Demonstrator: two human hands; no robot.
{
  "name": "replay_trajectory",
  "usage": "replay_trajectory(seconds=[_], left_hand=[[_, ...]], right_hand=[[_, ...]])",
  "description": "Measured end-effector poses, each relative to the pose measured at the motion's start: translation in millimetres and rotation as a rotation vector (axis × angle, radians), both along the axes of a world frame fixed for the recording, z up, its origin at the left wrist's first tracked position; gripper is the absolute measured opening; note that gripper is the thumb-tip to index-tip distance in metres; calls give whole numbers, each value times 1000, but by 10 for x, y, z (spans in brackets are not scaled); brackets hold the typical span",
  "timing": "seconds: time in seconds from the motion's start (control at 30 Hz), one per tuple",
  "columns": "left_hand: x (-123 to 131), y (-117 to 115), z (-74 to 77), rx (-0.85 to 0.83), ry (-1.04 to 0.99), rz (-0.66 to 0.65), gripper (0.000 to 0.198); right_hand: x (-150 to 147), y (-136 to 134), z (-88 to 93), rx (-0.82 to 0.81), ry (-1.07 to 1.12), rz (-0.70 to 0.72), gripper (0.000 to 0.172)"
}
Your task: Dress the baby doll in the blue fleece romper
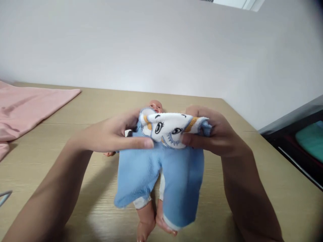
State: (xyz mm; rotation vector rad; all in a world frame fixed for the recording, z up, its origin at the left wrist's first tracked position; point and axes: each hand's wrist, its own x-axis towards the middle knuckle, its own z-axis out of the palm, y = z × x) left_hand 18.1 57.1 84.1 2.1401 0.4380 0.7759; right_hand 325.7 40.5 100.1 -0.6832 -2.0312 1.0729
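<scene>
Stretched between my two hands is a pair of blue doll trousers with a white animal face sewn on the front. Thumb in front and fingers behind, my left hand grips the waist on one side. On the other side my right hand pinches the waist in the same way. Behind and under the cloth lies a baby doll on its back. Its head shows above the waistband, its bare feet below the legs, and white cloth shows at its shins. The trousers hide most of its body.
A pink cloth lies at the left on the wooden table. White wall rises behind the table. Past the right edge stands a dark-framed object with green fabric. A thin pale wire piece shows at the left edge.
</scene>
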Motion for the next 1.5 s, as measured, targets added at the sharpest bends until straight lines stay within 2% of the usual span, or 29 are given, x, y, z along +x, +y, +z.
replay_trajectory(seconds=[0.07, 0.13, 0.17, 0.27, 0.33, 0.43, 0.5, 0.57, 0.63, 0.7, 0.77, 0.87, 0.93, 1.0, 1.1, 1.2, 1.3, 1.4, 1.5], left_hand=[[-65, 83, -47, -36, 125, -33, 44], [-83, 142, -92, -77, 222, -31, 33], [-70, 158, -108, -81, 240, -12, 26], [38, 163, -127, -32, 179, 56, 20], [118, 155, -125, -22, 120, 93, 22], [156, 175, -134, -36, 115, 160, 26], [111, 216, -160, -78, 145, 181, 29], [35, 267, -203, -201, 200, 121, 29], [-30, 314, -252, -333, 250, -11, 36], [-48, 343, -286, -374, 253, -118, 40], [-17, 352, -285, -341, 201, -147, 39], [58, 344, -227, -293, 135, -152, 28], [73, 338, -197, -253, 113, -143, 21], [49, 328, -205, -245, 94, -127, 20], [4, 282, -269, -426, 57, -124, 30], [34, 214, -302, -606, 0, -115, 39], [103, 195, -282, -621, -16, -160, 44], [120, 229, -271, -581, 81, -212, 50], [105, 248, -295, -616, 84, -344, 54]], right_hand=[[12, 57, -26, -14, 2, -87, 31], [7, 155, -60, -15, -41, -96, 30], [-5, 214, -85, -23, -82, -44, 32], [-87, 369, -199, -35, -191, 268, 51], [-158, 418, -293, 3, -231, 351, 56], [-223, 419, -418, 47, -270, 292, 43], [-221, 415, -488, 2, -272, 234, 36], [-202, 431, -551, -83, -210, 153, 38], [-190, 463, -601, -162, -129, 64, 40], [-196, 493, -620, -203, -99, 31, 39], [-210, 510, -593, -227, -112, 100, 40], [-206, 508, -486, -254, -162, 324, 43], [-176, 486, -405, -214, -183, 399, 48], [-133, 448, -344, -145, -183, 368, 45], [-80, 370, -315, -118, -121, 225, 26], [-82, 301, -349, -150, 28, 23, 28], [-135, 253, -388, -172, 131, -157, 31], [-189, 220, -373, -224, 174, -210, 30], [-197, 223, -317, -295, 184, -172, 29]])
